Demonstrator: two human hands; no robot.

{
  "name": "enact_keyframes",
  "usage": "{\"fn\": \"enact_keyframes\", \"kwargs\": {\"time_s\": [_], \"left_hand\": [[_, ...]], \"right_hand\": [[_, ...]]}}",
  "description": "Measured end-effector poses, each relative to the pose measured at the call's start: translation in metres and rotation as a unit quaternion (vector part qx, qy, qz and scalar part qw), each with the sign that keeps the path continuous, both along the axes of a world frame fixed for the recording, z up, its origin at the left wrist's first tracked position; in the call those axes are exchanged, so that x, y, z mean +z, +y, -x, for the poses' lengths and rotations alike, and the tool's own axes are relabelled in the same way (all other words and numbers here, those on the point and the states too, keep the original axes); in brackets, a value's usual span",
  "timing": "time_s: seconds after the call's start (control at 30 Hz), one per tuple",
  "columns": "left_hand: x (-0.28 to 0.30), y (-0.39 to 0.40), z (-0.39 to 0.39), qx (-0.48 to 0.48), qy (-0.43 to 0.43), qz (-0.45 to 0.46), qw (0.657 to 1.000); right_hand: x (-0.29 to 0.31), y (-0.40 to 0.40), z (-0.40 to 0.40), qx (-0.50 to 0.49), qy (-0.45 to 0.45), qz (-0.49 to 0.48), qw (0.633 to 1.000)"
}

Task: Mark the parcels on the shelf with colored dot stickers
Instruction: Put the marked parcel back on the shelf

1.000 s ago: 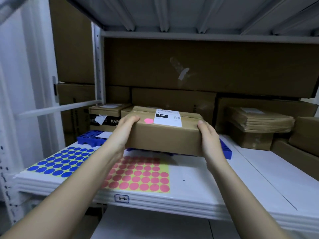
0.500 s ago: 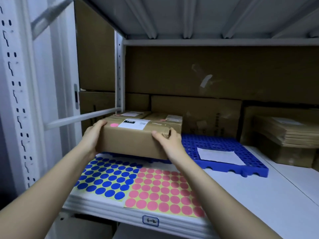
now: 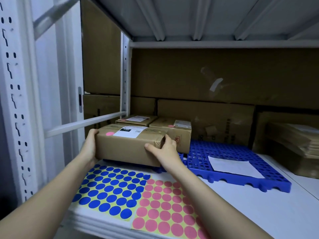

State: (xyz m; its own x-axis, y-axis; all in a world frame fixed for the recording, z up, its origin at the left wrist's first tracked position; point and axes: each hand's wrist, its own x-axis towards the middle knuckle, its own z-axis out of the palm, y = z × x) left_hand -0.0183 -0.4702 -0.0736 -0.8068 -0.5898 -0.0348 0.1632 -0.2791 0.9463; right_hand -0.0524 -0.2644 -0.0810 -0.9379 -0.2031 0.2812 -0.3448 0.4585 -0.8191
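Together 2 hands, left hand (image 3: 89, 145) and right hand (image 3: 164, 150), grip 1 parcel (image 3: 127, 144)

Blue plastic grid (image 3: 241, 152) w/ white paper sheet (image 3: 234, 167); big cartons (image 3: 224, 75) behind.

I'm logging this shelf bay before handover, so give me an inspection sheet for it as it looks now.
Surface: white shelf; blue grid pallet on it.
Job's things: held parcel bears a pink dot; two parcels behind, each with a pink dot; blue sticker sheet and pink sticker sheet at the front.
Clutter: white paper on the pallet; stack of flat packets at right.
Hands: left hand and right hand grip the parcel's ends.
Cables: nothing seen.
Surroundings: large cartons behind; metal upright at left.
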Motion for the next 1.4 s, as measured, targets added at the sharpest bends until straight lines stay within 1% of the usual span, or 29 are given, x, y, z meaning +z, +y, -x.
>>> {"fn": "enact_keyframes", "kwargs": {"time_s": [0.27,0.47,0.67,0.83,1.0,1.1,1.2,1.4], "left_hand": [[-0.002,-0.001,0.015,-0.007,-0.011,-0.011,1.0],[-0.003,-0.009,0.02,-0.012,-0.021,0.014,1.0],[-0.009,-0.013,0.024,0.0,-0.024,0.055,0.998],[-0.009,-0.012,0.023,-0.001,-0.02,0.088,0.996],[-0.016,-0.022,0.025,0.011,-0.021,0.093,0.995],[-0.021,-0.028,0.027,0.021,-0.021,0.104,0.994],[-0.023,-0.029,0.028,0.011,-0.022,0.119,0.993],[-0.019,-0.03,0.031,0.01,-0.028,0.121,0.992]], "right_hand": [[0.001,-0.001,0.009,0.0,-0.006,0.002,1.0],[-0.005,-0.004,0.01,-0.01,0.008,-0.022,1.0],[-0.006,0.0,0.012,0.008,-0.016,-0.048,0.999],[-0.006,0.0,0.012,0.012,-0.03,-0.047,0.998],[-0.007,0.002,0.009,0.021,-0.055,-0.003,0.998],[-0.009,0.001,0.006,0.022,-0.044,-0.017,0.999],[-0.01,-0.001,0.005,0.016,-0.035,-0.041,0.998],[-0.005,-0.004,0.004,0.006,-0.037,-0.049,0.998]]}}
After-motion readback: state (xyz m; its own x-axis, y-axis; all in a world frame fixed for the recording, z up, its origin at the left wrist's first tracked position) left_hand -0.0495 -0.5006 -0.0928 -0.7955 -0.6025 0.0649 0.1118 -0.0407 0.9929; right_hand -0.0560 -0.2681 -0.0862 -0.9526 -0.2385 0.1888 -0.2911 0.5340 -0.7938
